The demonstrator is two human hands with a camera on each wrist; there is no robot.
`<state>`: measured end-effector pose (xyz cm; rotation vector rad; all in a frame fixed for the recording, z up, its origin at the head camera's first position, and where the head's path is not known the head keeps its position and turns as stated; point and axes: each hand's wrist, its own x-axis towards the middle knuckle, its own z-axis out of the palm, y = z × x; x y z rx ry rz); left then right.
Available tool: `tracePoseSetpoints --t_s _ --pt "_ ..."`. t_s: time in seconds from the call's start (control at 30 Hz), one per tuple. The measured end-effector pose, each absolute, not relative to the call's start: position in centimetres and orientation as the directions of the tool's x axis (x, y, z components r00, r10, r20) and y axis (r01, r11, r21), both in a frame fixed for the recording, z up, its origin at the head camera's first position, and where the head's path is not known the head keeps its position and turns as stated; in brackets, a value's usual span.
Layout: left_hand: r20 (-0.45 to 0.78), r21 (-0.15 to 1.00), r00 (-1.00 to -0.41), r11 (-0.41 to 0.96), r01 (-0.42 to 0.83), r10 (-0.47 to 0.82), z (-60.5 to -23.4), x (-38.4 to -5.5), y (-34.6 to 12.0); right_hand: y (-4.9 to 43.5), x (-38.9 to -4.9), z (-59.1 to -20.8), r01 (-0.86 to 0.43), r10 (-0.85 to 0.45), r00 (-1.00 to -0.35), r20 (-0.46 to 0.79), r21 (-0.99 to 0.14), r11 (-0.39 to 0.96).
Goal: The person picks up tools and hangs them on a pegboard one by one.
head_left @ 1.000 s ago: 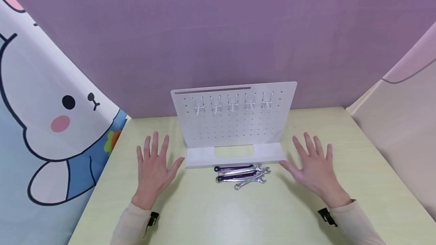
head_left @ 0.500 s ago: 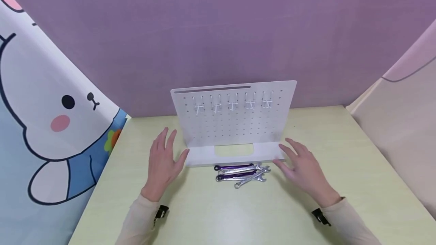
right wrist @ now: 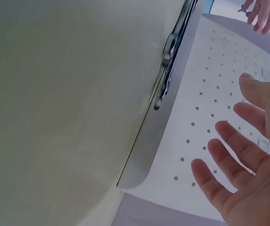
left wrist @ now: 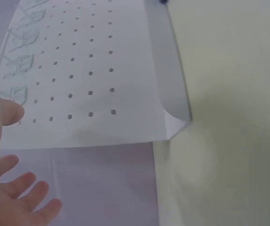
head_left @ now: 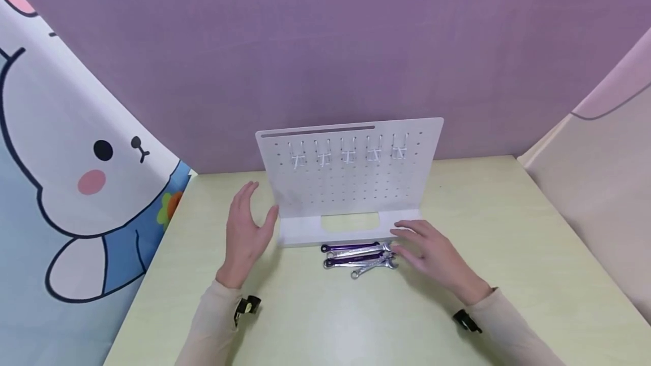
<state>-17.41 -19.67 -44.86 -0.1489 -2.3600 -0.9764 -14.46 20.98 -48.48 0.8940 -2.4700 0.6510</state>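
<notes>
A white pegboard stand point(head_left: 351, 188) stands upright at the middle of the table, with several wire hooks point(head_left: 348, 154) in a row near its top. In front of its base lies a small heap of combination wrenches point(head_left: 356, 258), some silver and some with purple handles. My left hand point(head_left: 246, 236) hovers by the board's left edge, thumb spread from the fingers, holding nothing. Over the right end of the wrenches is my right hand point(head_left: 432, 253), its fingers loosely bent and nothing in them. In the right wrist view its fingers point(right wrist: 238, 146) are spread in front of the perforated panel.
The pale wooden table point(head_left: 325, 321) extends on all sides of the stand. A purple curtain point(head_left: 325, 44) hangs behind it. A cloth with a cartoon print point(head_left: 91, 185) is on the left and a pale cloth point(head_left: 600, 202) on the right.
Both hands have moved inward, the left toward the board's left edge and the right to over the wrenches' right end. Their spread fingers have relaxed and bent a little. Stand and wrenches stay put.
</notes>
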Motion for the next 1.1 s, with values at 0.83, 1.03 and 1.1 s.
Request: tracePoseSetpoints --t_s 0.83,1.03,1.1 --pt "0.282 0.956 -0.889 0.181 0.23 -0.361 -44.2 -21.4 -18.1 17.6 -15.3 -48.1 -0.541 -0.52 -0.831 0.199 -0.507 0.671" --pt "0.259 0.964 -0.892 0.157 0.215 -0.369 -44.4 -22.0 -17.4 16.4 -15.7 -48.2 -0.543 -0.541 -0.827 0.154 -0.471 0.695" --pt "0.25 0.966 -0.895 0.156 0.206 -0.369 -44.5 -22.1 -17.4 16.2 -15.9 -48.2 -0.53 -0.535 -0.834 0.138 -0.473 0.704"
